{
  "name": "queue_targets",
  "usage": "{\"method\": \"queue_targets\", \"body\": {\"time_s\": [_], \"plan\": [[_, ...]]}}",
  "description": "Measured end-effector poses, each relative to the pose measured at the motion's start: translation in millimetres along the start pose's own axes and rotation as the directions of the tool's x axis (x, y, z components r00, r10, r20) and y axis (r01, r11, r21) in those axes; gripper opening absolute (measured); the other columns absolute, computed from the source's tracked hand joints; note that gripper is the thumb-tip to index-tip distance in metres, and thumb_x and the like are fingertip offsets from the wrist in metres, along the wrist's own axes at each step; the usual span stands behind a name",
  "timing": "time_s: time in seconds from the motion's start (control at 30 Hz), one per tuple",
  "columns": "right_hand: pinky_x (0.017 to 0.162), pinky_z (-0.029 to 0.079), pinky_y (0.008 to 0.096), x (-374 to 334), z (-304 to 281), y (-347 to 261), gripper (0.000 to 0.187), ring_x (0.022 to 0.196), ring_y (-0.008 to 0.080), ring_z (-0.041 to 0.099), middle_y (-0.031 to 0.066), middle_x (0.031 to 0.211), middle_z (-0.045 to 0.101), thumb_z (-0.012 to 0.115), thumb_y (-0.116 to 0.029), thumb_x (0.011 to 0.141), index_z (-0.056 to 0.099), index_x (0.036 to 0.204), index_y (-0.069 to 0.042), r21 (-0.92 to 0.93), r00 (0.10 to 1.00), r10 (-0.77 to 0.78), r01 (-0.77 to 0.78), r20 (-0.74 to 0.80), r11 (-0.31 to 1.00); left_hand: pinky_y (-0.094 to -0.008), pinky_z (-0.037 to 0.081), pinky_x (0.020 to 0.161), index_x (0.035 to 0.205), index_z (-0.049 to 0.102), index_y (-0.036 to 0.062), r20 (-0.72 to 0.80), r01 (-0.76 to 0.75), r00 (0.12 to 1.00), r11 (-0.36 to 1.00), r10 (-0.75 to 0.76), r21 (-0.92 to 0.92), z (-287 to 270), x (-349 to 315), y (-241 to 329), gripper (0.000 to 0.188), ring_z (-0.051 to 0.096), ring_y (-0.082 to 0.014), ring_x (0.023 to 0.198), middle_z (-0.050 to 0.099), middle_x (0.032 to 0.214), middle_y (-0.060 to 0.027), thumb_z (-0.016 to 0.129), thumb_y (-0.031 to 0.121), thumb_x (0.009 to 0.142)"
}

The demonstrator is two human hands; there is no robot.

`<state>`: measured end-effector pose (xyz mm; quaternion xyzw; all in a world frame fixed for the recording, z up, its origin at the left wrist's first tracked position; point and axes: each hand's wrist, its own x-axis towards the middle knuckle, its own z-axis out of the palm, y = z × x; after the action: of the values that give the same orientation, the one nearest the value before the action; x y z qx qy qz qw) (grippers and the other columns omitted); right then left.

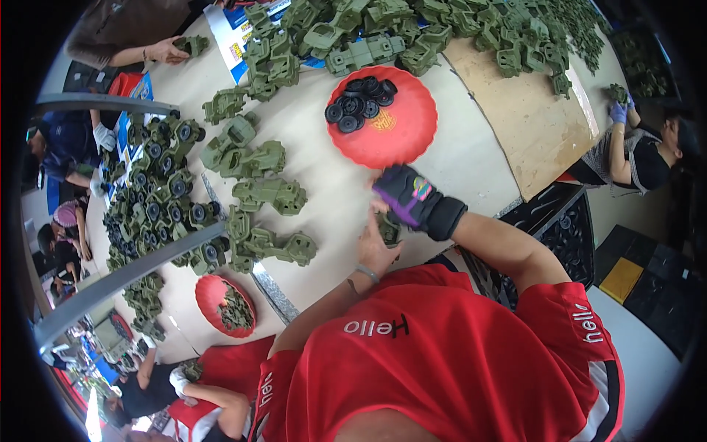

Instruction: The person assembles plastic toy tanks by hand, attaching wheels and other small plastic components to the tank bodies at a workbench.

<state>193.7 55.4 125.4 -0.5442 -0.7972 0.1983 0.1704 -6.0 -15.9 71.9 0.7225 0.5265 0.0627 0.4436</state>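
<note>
Close to my body, at the table's near edge, my left hand (378,252) is closed around a small dark green toy vehicle body (387,231), mostly covered by the fingers. Just above it is my right hand (414,200), in a black and purple fingerless glove. Its bare fingertips curl in toward the toy; whatever they grip is hidden. Beyond both hands lies a red scalloped plate (405,132), with several black toy wheels (361,103) heaped on its far left part.
Loose green vehicle bodies (271,195) lie left of my hands, near a pile of wheeled toy vehicles (158,184). More bodies (368,53) are heaped at the far side. A grey metal bar (132,276) crosses the left. A cardboard sheet (515,118) covers the right. Co-workers sit around.
</note>
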Motion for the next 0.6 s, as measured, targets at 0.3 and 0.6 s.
{"method": "queue_targets", "body": {"time_s": [0.3, 0.6], "plan": [[0.089, 0.052, 0.0522, 107, -46, 108, 0.036, 0.107, 0.0407, 0.064, 0.0209, 0.109, 0.068, 0.069, -0.018, 0.088, 0.064, 0.121, -0.006, -0.067, 0.843, 0.478, -0.507, -0.247, 0.859, -0.0385, 0.047, 0.104, 0.160, -0.001, 0.0093, 0.072, 0.222, 0.855, 0.238, -0.514, -0.946, 21, 1, -6, 0.098, 0.057, -0.0232, 0.119, 0.057, 0.131, -0.0156, 0.072, 0.005, 0.094], [0.082, 0.055, 0.0363, 61, -27, 140, 0.026, 0.090, 0.0248, 0.068, 0.0117, 0.102, 0.072, 0.067, -0.010, 0.095, 0.065, 0.121, -0.006, 0.454, 0.820, 0.401, -0.199, -0.408, 0.869, -0.0512, 0.026, 0.123, 0.163, 0.021, 0.0071, -0.433, 0.068, 0.901, 0.995, -0.031, 0.070, -39, -18, 6, 0.110, 0.028, -0.0476, 0.149, 0.028, 0.161, -0.0247, 0.074, 0.000, 0.067]]}}
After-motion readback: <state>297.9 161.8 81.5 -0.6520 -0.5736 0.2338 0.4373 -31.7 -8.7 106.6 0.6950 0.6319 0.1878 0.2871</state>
